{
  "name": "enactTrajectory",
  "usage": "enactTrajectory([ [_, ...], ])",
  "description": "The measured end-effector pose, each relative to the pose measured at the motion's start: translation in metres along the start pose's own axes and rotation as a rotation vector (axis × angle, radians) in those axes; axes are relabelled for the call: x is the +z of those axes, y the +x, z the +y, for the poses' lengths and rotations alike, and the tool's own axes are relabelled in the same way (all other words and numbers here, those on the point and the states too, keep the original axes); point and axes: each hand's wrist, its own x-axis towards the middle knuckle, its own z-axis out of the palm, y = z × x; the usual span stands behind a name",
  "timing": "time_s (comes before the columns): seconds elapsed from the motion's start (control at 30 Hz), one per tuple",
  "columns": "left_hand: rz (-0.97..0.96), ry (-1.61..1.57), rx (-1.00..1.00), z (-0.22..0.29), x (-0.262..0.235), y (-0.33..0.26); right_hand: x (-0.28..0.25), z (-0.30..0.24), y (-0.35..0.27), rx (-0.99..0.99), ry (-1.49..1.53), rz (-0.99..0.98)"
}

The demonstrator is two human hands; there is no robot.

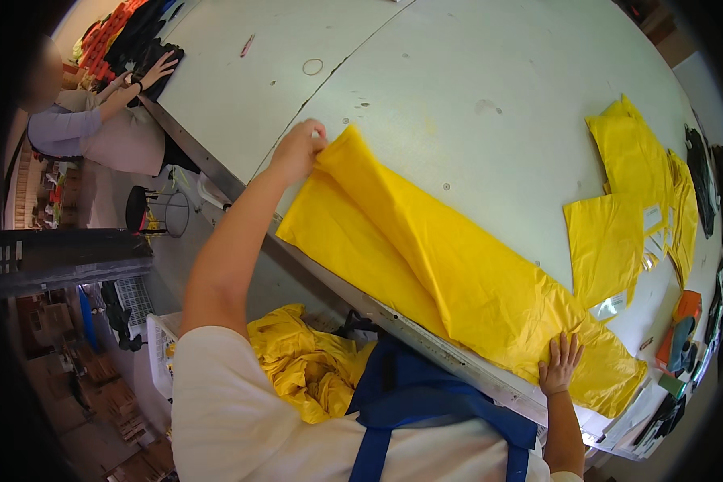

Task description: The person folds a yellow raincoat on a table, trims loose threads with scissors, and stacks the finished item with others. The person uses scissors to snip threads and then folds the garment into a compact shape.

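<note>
A long, folded piece of shiny yellow fabric, like rainwear, lies along the near edge of the white table. At its left end, my left hand is closed on the upper corner, and a raised fold runs from there down the cloth. My right hand rests flat with fingers spread on the cloth near its right end, pressing it to the table. More crumpled yellow fabric is heaped below the table edge, in front of my body. What garment the cloth is, I cannot tell.
Flat yellow packs with pale labels lie to the right. Beyond them are an orange box and dark items. A co-worker handles black cloth at the far left. A stool stands on the floor. A rubber band lies on the table.
</note>
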Motion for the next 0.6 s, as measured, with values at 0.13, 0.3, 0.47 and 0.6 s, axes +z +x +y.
enactTrajectory([
  [0.13,-0.044,-0.342,-0.329,-0.003,-0.021,-0.012,0.002,0.000,0.000,0.001,0.003,-0.002],
  [0.3,-0.423,-0.597,-0.826,0.058,-0.050,-0.039,0.001,-0.001,0.000,-0.003,-0.005,0.010],
  [0.47,-0.396,-0.364,-0.553,0.011,-0.015,-0.059,0.000,-0.001,0.001,-0.007,0.002,0.016],
  [0.6,-0.037,-0.010,-0.392,-0.001,0.017,-0.038,-0.005,-0.003,0.002,0.012,0.018,0.002],
])
